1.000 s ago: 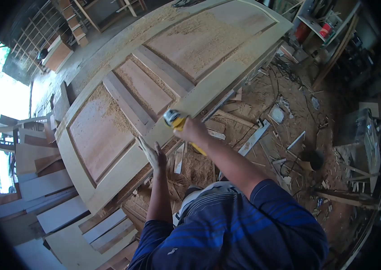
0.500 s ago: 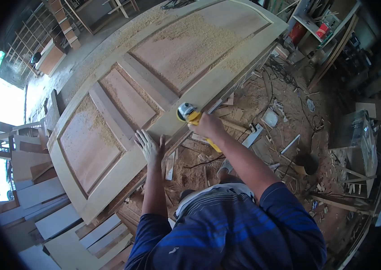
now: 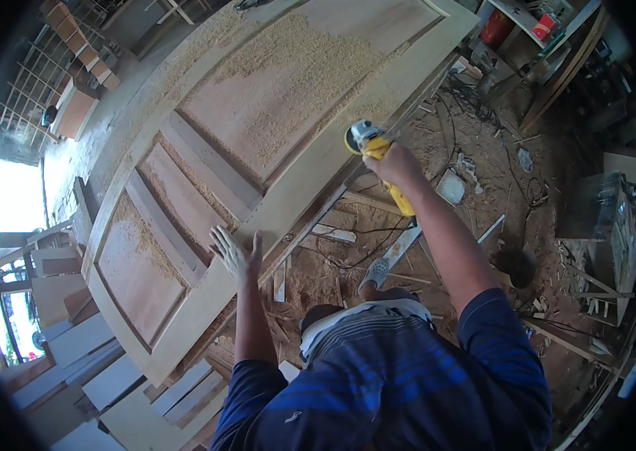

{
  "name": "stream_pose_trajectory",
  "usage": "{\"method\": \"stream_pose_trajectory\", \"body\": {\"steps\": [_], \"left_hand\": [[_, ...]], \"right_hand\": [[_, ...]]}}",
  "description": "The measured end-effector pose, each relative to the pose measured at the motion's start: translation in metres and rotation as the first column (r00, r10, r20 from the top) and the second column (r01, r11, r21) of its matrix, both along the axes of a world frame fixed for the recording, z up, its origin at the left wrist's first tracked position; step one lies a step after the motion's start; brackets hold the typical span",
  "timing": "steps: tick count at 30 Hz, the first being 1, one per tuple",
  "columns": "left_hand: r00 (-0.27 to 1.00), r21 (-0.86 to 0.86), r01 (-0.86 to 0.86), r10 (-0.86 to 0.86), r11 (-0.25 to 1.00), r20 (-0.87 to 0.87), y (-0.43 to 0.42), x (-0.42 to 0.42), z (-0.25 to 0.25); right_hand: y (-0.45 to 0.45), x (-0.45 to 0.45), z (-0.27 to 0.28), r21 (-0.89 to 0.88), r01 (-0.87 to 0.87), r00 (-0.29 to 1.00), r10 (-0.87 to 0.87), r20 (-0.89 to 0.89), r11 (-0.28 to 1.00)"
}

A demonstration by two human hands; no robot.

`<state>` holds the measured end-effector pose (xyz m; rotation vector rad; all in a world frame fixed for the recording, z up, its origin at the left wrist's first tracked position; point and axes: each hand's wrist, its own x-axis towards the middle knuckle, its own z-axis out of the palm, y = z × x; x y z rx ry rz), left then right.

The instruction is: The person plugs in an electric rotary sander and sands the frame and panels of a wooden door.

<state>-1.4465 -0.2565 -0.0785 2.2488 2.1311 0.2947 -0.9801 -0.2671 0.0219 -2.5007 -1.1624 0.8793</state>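
Observation:
A large panelled wooden door lies across the view, its recessed panels strewn with sawdust and shavings. My right hand is wrapped round a yellow angle grinder, whose metal head and disc are over the door's near edge strip. Whether the disc touches the wood cannot be made out. My left hand is at the near edge of the door, fingers spread and pale with dust, close to the end of a cross rail. Nothing is held in it.
Boards and panels are stacked at the lower left. Wood scraps, a cable and a white offcut lie on the dusty floor. A shelf with a red container stands at the upper right, a dark bucket below it.
My right hand has moved the grinder up and to the right along the door's edge. My left hand has shifted slightly along the edge, and the view has moved along the door.

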Motion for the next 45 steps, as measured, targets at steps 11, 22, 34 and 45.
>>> {"method": "stream_pose_trajectory", "body": {"steps": [11, 22, 34, 45], "left_hand": [[0.999, -0.018, -0.025, 0.026, 1.0, 0.041, 0.007, 0.002, -0.003], [0.99, 0.067, 0.042, -0.05, 0.997, 0.13, 0.007, -0.016, -0.02], [0.793, 0.356, -0.354, 0.076, 0.865, 0.604, -0.067, -0.037, -0.002], [0.986, 0.016, -0.075, 0.071, 0.997, 0.148, -0.082, -0.016, -0.005]], "right_hand": [[0.045, 0.075, -0.011, 0.043, 0.147, 0.989, -0.147, -0.009, 0.988], [-0.035, -0.061, -0.005, 0.096, -0.1, 0.995, 0.102, -0.022, 0.99], [-0.06, -0.306, 0.006, 0.123, -0.52, 0.847, 0.529, -0.055, 0.845], [-0.02, -0.219, 0.014, 0.049, -0.499, 0.865, 0.5, -0.028, 0.865]]}}
